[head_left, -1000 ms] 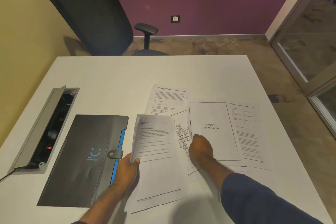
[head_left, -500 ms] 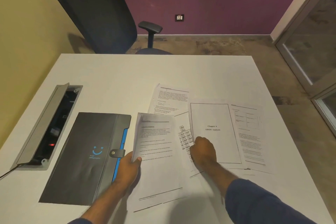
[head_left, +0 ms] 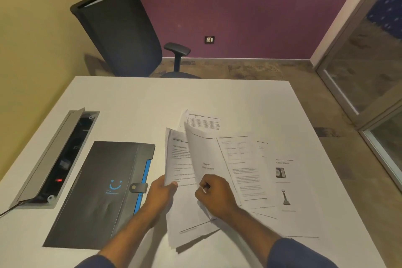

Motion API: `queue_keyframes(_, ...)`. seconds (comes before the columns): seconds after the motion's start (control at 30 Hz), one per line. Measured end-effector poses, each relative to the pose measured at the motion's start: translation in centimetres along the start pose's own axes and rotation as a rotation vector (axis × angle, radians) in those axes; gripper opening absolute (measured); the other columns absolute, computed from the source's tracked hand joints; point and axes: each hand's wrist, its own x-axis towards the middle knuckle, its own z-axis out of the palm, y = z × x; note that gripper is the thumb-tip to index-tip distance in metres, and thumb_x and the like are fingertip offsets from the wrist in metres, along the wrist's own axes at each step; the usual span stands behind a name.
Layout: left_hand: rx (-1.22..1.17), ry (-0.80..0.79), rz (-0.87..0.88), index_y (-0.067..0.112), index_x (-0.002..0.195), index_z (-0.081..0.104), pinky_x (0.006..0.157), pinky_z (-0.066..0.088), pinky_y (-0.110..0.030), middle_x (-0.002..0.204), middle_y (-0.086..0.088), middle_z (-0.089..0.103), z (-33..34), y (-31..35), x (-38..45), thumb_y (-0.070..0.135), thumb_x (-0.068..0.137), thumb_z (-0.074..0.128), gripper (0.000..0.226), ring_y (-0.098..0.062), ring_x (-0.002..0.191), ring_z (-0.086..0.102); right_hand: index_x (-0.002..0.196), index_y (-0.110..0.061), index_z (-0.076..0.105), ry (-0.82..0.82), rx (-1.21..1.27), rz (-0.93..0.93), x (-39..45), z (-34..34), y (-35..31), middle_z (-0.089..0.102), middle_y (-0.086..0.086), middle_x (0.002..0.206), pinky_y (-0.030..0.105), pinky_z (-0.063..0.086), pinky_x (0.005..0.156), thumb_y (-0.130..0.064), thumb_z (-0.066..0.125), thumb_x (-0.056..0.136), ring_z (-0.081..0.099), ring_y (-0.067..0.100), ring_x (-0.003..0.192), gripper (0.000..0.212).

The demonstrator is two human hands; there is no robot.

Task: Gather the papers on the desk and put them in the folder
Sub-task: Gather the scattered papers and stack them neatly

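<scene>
A dark grey folder (head_left: 95, 191) with a blue smile mark and a snap strap lies closed on the white desk (head_left: 152, 98), left of centre. My left hand (head_left: 162, 191) grips the left edge of a small stack of printed sheets (head_left: 187, 220), raised off the desk. My right hand (head_left: 215, 196) pinches the lower part of a title page (head_left: 204, 154), lifted and curling over that stack. Other printed papers (head_left: 245, 169) lie spread flat to the right. One text sheet (head_left: 204, 121) lies behind them.
An open cable box (head_left: 54, 159) with a raised grey lid is set into the desk at the left. A dark office chair (head_left: 121, 37) stands beyond the far edge. Glass door panels (head_left: 369, 54) are at the right.
My right hand has lifted the title page off the spread papers and brought it left onto the stack in my left hand. A sheet with pictures now shows at the right.
</scene>
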Motion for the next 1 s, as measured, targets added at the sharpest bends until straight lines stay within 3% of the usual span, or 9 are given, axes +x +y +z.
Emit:
queue_keyframes(0.23,-0.002,-0.017,0.091,0.033,0.098,0.06,0.063,0.046,-0.014,0.096,0.013,0.068,2.0,0.9,-1.9,0.048,0.099,0.046,0.02,-0.006,0.089,0.065,0.068,-0.021,0.047,-0.224,-0.199,-0.221,-2.1,1.5,-2.1,0.047,-0.007,0.066,0.034,0.041,0.061,-0.022,0.05,0.08,0.046,0.015,0.063,0.012)
queue_keyframes(0.33,0.025,-0.014,0.116,0.016,0.115,0.065,0.078,0.058,-0.028,0.106,-0.002,0.073,2.4,0.2,-1.7,0.026,0.098,0.057,0.021,-0.02,0.099,0.07,0.072,-0.017,0.055,-0.266,-0.183,-0.217,-2.4,1.3,-2.0,0.056,-0.002,0.071,0.036,0.046,0.065,-0.025,0.051,0.084,0.05,0.016,0.066,0.014)
queue_keyframes(0.4,0.073,0.031,0.108,0.008,0.116,0.064,0.09,0.057,-0.043,0.108,-0.009,0.072,2.3,-0.3,-1.5,0.014,0.098,0.055,0.021,-0.028,0.102,0.068,0.079,-0.017,0.064,-0.286,-0.099,-0.143,-2.5,0.9,-1.8,0.066,-0.002,0.08,0.033,0.049,0.071,-0.038,0.055,0.085,0.058,0.014,0.074,0.024)
queue_keyframes(0.5,0.15,0.085,0.114,0.007,0.12,0.063,0.085,0.053,-0.035,0.108,-0.004,0.069,2.0,-0.9,-1.1,0.015,0.099,0.052,0.024,-0.024,0.098,0.065,0.081,-0.018,0.068,-0.15,0.073,0.042,-2.1,-0.5,-0.4,0.068,-0.004,0.084,0.027,0.049,0.073,-0.051,0.061,0.083,0.062,0.011,0.08,0.034)
queue_keyframes(0.63,0.195,0.102,0.089,0.01,0.126,0.06,0.083,0.049,-0.031,0.107,-0.001,0.067,0.5,-1.8,-0.4,0.015,0.099,0.05,0.029,-0.021,0.096,0.062,0.092,-0.014,0.065,0.138,0.13,0.221,-1.3,-2.8,3.4,0.064,0.002,0.095,0.015,0.043,0.071,-0.02,0.072,0.085,0.059,0.016,0.086,0.011)
queue_keyframes(0.7,0.213,0.122,0.085,0.008,0.125,0.061,0.082,0.048,-0.031,0.107,-0.003,0.068,-0.2,-2.3,0.0,0.013,0.098,0.051,0.029,-0.021,0.097,0.061,0.099,-0.01,0.063,0.232,0.1,0.318,-0.8,-4.2,5.4,0.062,0.007,0.102,0.023,0.045,0.076,-0.012,0.072,0.084,0.058,0.019,0.091,0.017)
queue_keyframes(0.83,0.225,0.151,0.056,0.006,0.125,0.06,0.091,0.05,-0.04,0.111,-0.008,0.068,-0.7,-3.1,0.6,0.01,0.099,0.05,0.028,-0.025,0.101,0.061,0.117,-0.008,0.059,0.241,-0.129,0.524,0.1,-7.2,9.0,0.058,0.012,0.121,0.039,0.05,0.093,-0.021,0.071,0.082,0.058,0.028,0.108,0.039)
queue_keyframes(0.93,0.241,0.177,0.071,0.005,0.115,0.064,0.087,0.052,-0.04,0.092,-0.006,0.066,-0.6,-3.4,0.8,0.005,0.098,0.048,0.023,-0.022,0.088,0.059,0.128,-0.008,0.052,0.214,-0.259,0.696,0.7,-8.5,9.9,0.055,0.012,0.128,0.041,0.052,0.092,-0.033,0.073,0.078,0.055,0.033,0.118,0.059)
queue_keyframes(1.0,0.289,0.19,0.101,0.005,0.104,0.065,0.077,0.05,-0.035,0.078,-0.001,0.057,-0.4,-3.7,1.0,0.004,0.098,0.047,0.019,-0.02,0.079,0.055,0.123,-0.008,0.052,0.207,-0.318,0.746,1.0,-8.6,10.0,0.058,0.012,0.123,0.042,0.053,0.089,-0.038,0.074,0.075,0.057,0.033,0.115,0.061)
